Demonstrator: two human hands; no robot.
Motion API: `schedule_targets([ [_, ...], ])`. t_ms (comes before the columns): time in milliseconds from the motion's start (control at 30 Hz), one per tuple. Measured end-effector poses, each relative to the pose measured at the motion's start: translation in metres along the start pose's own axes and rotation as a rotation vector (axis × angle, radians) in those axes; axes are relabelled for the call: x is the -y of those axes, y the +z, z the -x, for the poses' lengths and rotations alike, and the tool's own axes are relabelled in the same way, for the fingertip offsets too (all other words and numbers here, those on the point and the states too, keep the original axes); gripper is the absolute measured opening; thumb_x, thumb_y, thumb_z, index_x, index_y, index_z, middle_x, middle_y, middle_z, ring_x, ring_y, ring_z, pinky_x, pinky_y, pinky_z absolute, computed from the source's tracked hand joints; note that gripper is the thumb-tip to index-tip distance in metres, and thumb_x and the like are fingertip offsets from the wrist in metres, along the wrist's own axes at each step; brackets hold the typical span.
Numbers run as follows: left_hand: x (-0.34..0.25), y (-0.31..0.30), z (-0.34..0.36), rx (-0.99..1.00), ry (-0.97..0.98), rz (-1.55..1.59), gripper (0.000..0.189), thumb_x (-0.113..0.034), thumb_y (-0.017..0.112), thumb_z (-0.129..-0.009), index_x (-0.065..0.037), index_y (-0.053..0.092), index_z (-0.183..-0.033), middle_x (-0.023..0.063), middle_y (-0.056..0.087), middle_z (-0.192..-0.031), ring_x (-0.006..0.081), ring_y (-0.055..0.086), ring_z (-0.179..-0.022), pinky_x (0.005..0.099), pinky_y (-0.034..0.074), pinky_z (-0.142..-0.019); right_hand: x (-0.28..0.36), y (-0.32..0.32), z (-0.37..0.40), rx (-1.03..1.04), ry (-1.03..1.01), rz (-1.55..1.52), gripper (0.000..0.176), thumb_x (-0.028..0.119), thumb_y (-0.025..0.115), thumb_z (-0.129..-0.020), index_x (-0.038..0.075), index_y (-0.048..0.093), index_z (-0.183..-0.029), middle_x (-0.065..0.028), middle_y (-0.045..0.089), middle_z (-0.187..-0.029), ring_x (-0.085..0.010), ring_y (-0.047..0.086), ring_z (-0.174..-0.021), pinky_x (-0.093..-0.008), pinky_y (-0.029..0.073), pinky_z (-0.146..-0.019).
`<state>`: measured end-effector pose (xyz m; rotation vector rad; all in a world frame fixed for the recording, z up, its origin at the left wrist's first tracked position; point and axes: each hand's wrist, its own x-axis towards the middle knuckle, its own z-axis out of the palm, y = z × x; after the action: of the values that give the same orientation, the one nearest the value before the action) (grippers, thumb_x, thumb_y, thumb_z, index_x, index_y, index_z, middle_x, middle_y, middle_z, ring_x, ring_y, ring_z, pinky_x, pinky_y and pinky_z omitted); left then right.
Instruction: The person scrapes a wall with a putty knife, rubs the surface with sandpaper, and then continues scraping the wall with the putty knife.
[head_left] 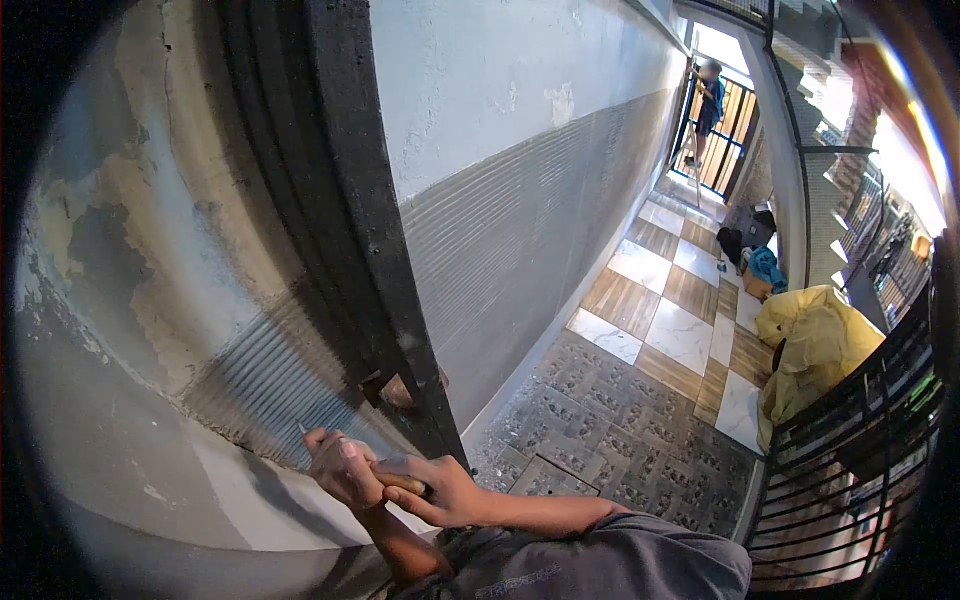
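My left hand (345, 470) is closed around the front part of a wooden-handled tool (400, 483), and its thin pale tip (302, 428) shows past the fingers. Behind it, my right hand (435, 490) wraps the rear of the same handle. Most of the tool is hidden by the fingers. The tip points at the ribbed grey strip (285, 380) of wall, close to its lower edge. Beside the hands stands a dark metal door frame (345, 200), with a rectangular cut-out (385, 390) low on it.
A long wall (540, 170), smooth above and ribbed below, runs along the passage. Patterned dark tiles (620, 420) lead to checkered tiles (680, 330). At right are a yellow cloth (820, 335) and black railings (850, 470). Far off, a person (708, 100) stands raised by a barred gate (735, 130).
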<state>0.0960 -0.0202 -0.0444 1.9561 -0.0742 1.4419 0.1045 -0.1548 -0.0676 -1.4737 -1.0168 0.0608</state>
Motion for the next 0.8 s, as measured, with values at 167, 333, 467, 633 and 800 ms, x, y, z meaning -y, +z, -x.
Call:
schedule_targets([
  [167,-0.002,-0.001,-0.001,0.062,0.008,0.018,0.039,-0.023,0.038,-0.083,-0.008,0.037,-0.047,0.0027,0.041,-0.042,0.0197,0.038,-0.041,0.0353,0.032,-0.064,-0.003,0.002,0.004,-0.012,0.032,-0.003,0.032,0.022,0.059,-0.085,0.002,0.055,-0.109,-0.0166,0.063,-0.083,-0.0277,0.065,-0.07,-0.0318,0.048,-0.062],
  [333,0.024,0.002,0.012,0.091,0.126,-0.012,0.036,-0.022,0.041,-0.08,-0.008,0.041,-0.047,0.0035,0.042,-0.042,0.0212,0.038,-0.041,0.0358,0.031,-0.064,0.0,0.002,0.008,-0.022,0.11,-0.025,0.03,0.019,0.058,-0.086,0.001,0.054,-0.109,-0.0166,0.062,-0.082,-0.0269,0.064,-0.072,-0.0309,0.048,-0.064],
  [467,0.005,-0.002,0.0,0.21,0.065,-0.036,0.033,-0.02,0.043,-0.078,-0.009,0.041,-0.047,0.0037,0.044,-0.044,0.0218,0.04,-0.042,0.0365,0.033,-0.066,-0.002,0.011,0.008,-0.203,-0.031,-0.016,0.027,0.018,0.054,-0.089,0.0,0.052,-0.109,-0.0134,0.061,-0.088,-0.0199,0.061,-0.068,-0.0306,0.047,-0.059],
  [633,0.003,-0.003,-0.005,0.024,0.126,-0.081,0.027,-0.019,0.041,-0.078,-0.008,0.05,-0.055,0.0029,0.054,-0.052,0.0207,0.05,-0.049,0.0386,0.039,-0.076,-0.003,0.011,0.001,-0.115,0.392,-0.511,0.025,0.015,0.051,-0.091,0.001,0.047,-0.111,-0.0052,0.056,-0.082,-0.0066,0.05,-0.059,-0.0204,0.041,-0.05],
  [800,0.005,-0.006,-0.013,-0.263,0.292,-0.101,0.038,-0.029,0.039,-0.087,0.001,0.058,-0.099,0.0215,0.059,-0.107,0.0378,0.052,-0.106,0.0503,0.035,-0.095,-0.001,0.025,-0.013,-0.297,0.085,-0.371,0.026,0.012,0.05,-0.091,-0.002,0.041,-0.111,-0.0068,0.056,-0.077,-0.0066,0.051,-0.058,-0.021,0.042,-0.048],
])
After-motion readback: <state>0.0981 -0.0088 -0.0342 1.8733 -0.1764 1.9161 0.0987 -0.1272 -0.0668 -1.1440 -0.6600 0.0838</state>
